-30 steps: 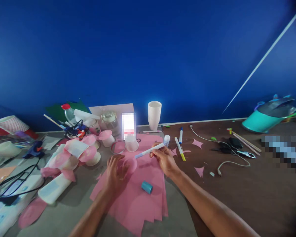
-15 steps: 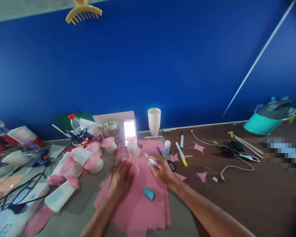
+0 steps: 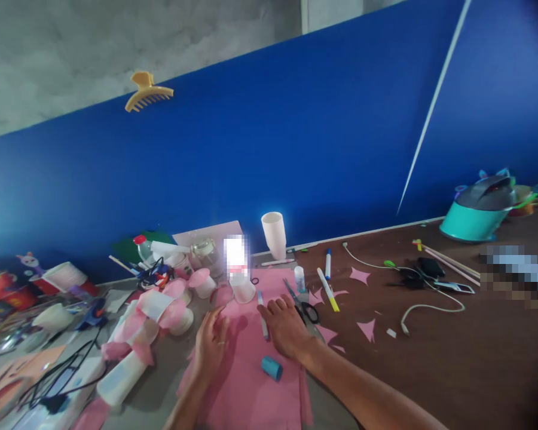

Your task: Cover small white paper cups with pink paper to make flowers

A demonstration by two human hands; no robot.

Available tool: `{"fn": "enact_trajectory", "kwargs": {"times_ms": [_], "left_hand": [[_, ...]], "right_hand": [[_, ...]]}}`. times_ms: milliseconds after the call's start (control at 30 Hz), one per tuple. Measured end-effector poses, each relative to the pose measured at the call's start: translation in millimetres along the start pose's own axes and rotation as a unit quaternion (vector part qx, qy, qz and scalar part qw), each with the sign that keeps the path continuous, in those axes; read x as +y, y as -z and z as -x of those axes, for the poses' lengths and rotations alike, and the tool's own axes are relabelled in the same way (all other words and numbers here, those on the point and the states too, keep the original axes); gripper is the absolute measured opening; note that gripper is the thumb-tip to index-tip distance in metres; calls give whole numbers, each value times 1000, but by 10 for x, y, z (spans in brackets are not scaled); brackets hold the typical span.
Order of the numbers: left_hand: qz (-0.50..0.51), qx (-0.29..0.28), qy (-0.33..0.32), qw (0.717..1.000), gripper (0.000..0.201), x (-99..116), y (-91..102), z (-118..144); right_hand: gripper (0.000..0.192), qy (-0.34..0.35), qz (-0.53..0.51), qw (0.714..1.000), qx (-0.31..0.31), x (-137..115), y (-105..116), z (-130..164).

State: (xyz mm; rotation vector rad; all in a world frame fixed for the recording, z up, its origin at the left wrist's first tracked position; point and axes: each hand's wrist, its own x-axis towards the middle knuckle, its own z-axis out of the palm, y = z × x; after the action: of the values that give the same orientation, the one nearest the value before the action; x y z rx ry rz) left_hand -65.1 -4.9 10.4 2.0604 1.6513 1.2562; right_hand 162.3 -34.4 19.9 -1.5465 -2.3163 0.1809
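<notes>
My left hand [image 3: 211, 341] is on its side at the left of the pink paper sheets [image 3: 246, 394], fingers bent toward the thumb. Whatever lies between its fingers blends with the pink paper. My right hand [image 3: 287, 325] is palm down on the sheets with its fingers reaching forward. Along its fingertips lies a slim white marker [image 3: 263, 319]. Nearer to me, a short teal cylinder [image 3: 272, 368] rests on the paper. An upturned white cup [image 3: 242, 289] stands beyond my hands, in front of a blurred bright patch. Scissors [image 3: 301, 301] lie right of my right hand.
Pink-trimmed paper cups [image 3: 150, 313] and black cables [image 3: 67, 358] crowd the left. Stacked white cups [image 3: 274, 236] stand by the blue wall. Rightward are a glue stick [image 3: 299, 279], a yellow-tipped marker [image 3: 328, 290], pink scraps [image 3: 366, 329], a white cable [image 3: 425, 306] and a teal container [image 3: 473, 218].
My right hand has let go of the white marker, which now lies on the paper. My left hand has turned from palm down onto its side. The view has tilted upward.
</notes>
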Motion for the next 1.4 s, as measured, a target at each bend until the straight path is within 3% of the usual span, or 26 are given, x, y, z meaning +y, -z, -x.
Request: {"fn": "enact_trajectory", "kwargs": {"times_ms": [67,233,367,467,667,833,1200,1400], "left_hand": [[-12,10,-2,1000,33,25,57,-113],[-57,9,-84,995,33,146,111,-631],[-84,-5,-113,990,29,280,-20,-1007],[-93,-29,-132,987,26,350,-141,-1125],[-84,-77,-145,983,22,343,-223,-1111],[-51,-77,-132,987,22,288,-239,-1044],[52,-67,-33,996,54,174,-391,-843],[71,-64,12,995,49,279,-477,-768]], "right_hand": [[45,-3,6,1000,-5,9,0,-13],[43,0,5,1000,-10,6,43,-23],[40,4,-2,1000,-12,0,56,-24],[35,4,-6,1000,-6,2,50,-35],[30,11,-12,1000,2,8,48,-42],[28,5,-9,1000,1,31,31,-65],[22,7,-24,1000,13,86,30,-82],[22,15,-11,1000,10,93,3,-85]]}}
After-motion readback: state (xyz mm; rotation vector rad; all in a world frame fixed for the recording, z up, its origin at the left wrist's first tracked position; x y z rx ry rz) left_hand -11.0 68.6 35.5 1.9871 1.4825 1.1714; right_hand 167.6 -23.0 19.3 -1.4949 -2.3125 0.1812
